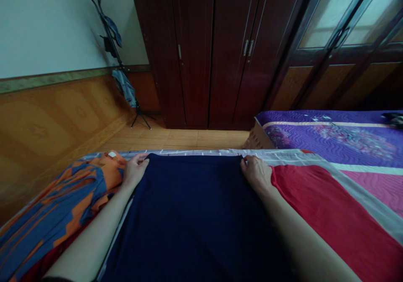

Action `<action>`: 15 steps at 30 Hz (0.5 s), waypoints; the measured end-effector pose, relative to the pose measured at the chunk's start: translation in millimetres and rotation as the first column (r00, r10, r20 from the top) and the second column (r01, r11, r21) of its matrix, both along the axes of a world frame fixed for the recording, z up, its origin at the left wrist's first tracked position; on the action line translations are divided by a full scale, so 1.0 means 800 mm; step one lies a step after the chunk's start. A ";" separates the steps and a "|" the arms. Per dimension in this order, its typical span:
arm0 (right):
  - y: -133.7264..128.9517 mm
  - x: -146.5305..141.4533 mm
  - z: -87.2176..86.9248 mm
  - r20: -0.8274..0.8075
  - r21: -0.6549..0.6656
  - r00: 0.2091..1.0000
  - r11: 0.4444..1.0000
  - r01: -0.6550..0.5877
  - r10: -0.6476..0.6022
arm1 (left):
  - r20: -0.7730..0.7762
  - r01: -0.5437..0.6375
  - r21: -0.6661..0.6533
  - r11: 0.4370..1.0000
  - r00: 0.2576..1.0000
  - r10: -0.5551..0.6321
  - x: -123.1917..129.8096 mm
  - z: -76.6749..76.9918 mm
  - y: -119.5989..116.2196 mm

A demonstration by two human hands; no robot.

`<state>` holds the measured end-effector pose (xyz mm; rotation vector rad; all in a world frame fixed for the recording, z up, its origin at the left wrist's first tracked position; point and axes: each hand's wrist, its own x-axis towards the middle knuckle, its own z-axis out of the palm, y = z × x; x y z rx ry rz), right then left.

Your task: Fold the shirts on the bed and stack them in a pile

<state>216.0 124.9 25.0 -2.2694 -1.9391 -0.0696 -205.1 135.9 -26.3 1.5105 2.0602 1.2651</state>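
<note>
A dark navy piece of clothing [195,206] lies spread flat in front of me, its far edge running straight across. My left hand [136,169] pinches its far left corner, and my right hand [255,172] pinches the far right corner. To the left, beside my forearm, an orange and blue patterned garment [78,189] lies loosely bunched. A red cloth [327,206] is laid out on the right, next to my right wrist and forearm. The near end of the navy garment runs out of view.
Under the clothes is a light checked bedcover [283,156]. A purple floral mattress [340,135] adjoins at the right, with a tan basket [258,136] beside it. Beyond the tiled floor [189,138] stand a dark wooden wardrobe [195,63] and a coat rack [110,38].
</note>
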 end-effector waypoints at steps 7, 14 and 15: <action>-0.001 -0.004 0.000 0.075 -0.001 0.994 0.997 -0.083 0.083 | -0.036 0.001 -0.007 1.000 0.999 -0.002 0.007 0.002 0.001; 0.006 0.002 -0.005 0.086 -0.035 0.992 0.996 -0.085 0.088 | -0.012 -0.055 0.054 0.997 0.998 0.056 0.010 0.004 0.000; 0.007 0.003 -0.006 0.082 -0.037 0.993 0.996 -0.082 0.085 | -0.003 -0.066 0.060 0.996 0.998 0.066 0.010 0.005 0.000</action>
